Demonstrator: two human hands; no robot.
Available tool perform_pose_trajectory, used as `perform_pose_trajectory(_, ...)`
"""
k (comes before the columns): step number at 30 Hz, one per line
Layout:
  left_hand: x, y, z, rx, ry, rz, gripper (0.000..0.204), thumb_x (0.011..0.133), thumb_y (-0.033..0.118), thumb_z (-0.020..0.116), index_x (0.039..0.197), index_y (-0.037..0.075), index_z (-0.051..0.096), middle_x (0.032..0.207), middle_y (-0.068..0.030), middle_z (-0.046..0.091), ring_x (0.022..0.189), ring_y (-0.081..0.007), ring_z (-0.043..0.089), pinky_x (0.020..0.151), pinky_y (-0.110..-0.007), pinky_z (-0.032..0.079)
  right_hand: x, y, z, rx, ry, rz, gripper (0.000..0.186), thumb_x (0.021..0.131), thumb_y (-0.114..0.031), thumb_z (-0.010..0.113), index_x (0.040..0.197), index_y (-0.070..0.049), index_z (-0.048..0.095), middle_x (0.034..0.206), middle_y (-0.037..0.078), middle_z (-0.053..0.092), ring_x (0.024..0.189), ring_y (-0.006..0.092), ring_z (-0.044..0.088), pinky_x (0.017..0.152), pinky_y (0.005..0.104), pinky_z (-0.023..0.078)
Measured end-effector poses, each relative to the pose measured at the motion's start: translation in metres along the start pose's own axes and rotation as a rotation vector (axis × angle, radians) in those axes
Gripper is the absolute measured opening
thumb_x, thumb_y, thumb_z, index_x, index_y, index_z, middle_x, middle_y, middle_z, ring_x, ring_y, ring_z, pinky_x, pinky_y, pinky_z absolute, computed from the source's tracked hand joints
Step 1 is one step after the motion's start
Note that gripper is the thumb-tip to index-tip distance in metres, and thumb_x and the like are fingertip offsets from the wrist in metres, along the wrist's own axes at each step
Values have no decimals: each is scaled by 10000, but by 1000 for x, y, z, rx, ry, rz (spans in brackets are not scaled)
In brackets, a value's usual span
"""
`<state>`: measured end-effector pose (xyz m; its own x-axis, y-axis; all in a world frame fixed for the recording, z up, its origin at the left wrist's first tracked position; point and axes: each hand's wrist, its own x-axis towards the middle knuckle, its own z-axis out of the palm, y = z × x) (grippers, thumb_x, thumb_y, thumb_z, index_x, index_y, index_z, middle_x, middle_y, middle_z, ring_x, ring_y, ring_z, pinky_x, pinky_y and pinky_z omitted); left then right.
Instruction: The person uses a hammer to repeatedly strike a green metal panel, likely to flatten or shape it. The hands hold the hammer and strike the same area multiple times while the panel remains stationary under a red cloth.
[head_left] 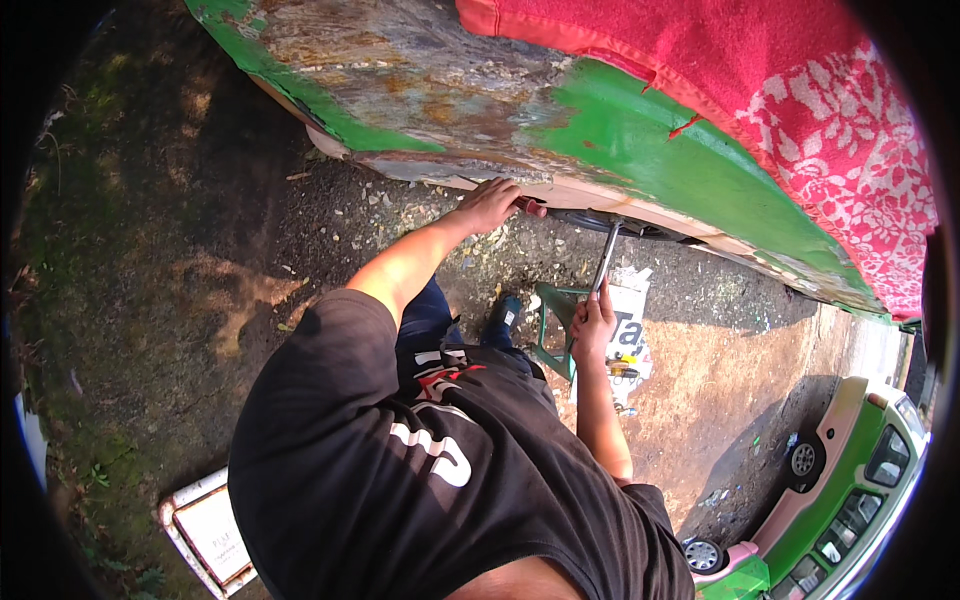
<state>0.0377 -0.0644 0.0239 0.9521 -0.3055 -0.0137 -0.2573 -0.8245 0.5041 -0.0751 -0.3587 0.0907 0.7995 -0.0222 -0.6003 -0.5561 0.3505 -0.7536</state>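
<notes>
Before me is a green vehicle body panel with a large bare, rusty patch. At its pale lower edge, my left hand is closed, fingers curled around a short reddish-brown, rounded piece; its full shape is hidden. Lower and to the right, my right hand grips a long shiny metal bar. The bar's far end reaches up to the panel's underside, beside a dark round tyre-like part. I cannot make out what the bar's tip touches.
A red cloth with white flowers drapes over the panel. Near my right forearm are a green metal stand, a white printed sheet and a yellow-and-black tool. A green-and-pink van stands lower right; a white rusty-framed board lies lower left.
</notes>
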Motion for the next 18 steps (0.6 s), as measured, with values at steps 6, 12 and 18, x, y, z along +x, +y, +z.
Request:
perform_pose_trajectory(6,4,-2,5,-18,59,-41,278,919,204,588,1131,38,520,1172,-144,523,1149,-348,498,968,-454,414,-22,-1,27,19,52,-60,509,1032,-117,460,1525,-198,360,652,-64,349,493,26,316,402,185,265)
perform_pose_trajectory(12,-9,-21,14,-25,90,-157,284,922,189,581,1149,27,529,1199,-160,537,1158,-365,504,980,-463,413,-10,25,34,-141,-72,-8,472,1027,-110,483,1493,-156,420,666,-64,412,512,29,355,417,203,289)
perform_pose_trajectory(18,-39,-22,-1,-42,93,-113,264,895,148,606,1124,33,542,1163,-148,553,1131,-356,524,959,-458,426,-12,0,21,48,31,-54,484,1038,-128,458,1510,-208,388,653,-68,352,478,23,301,395,192,255)
